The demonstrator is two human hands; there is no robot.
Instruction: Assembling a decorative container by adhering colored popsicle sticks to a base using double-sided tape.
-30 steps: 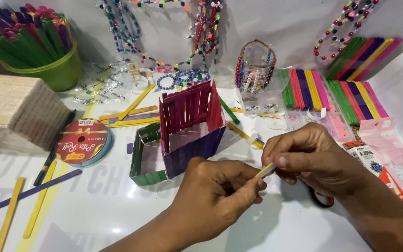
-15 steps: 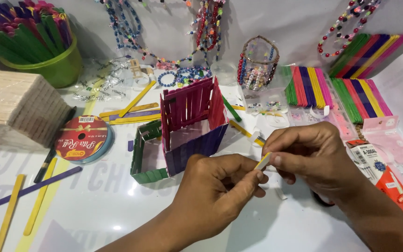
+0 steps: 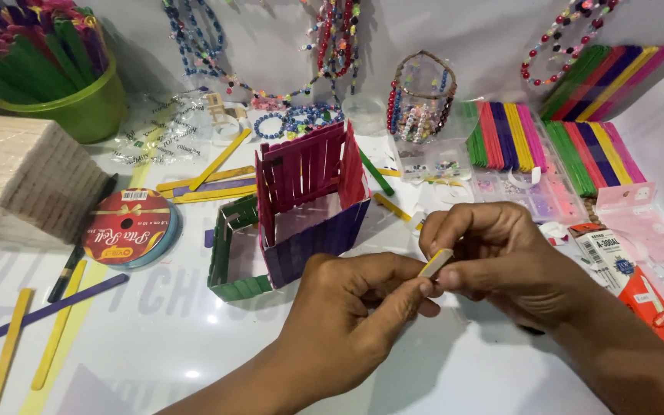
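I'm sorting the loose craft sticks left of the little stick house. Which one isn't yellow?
The purple stick, lying slanted below the ribbon roll. The two loose sticks beside it are yellow.

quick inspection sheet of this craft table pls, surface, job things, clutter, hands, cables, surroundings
surface: white glossy table, loose sticks lying on it
job things: short yellow stick piece pinched between both hands; stick house with red walls, purple base, green side box, just behind
clutter: green tub of sticks, plain stick stack, ribbon roll, coloured stick rows, bead strings
hands: left hand and right hand both grip the piece
cables: nothing seen
surroundings: white wall
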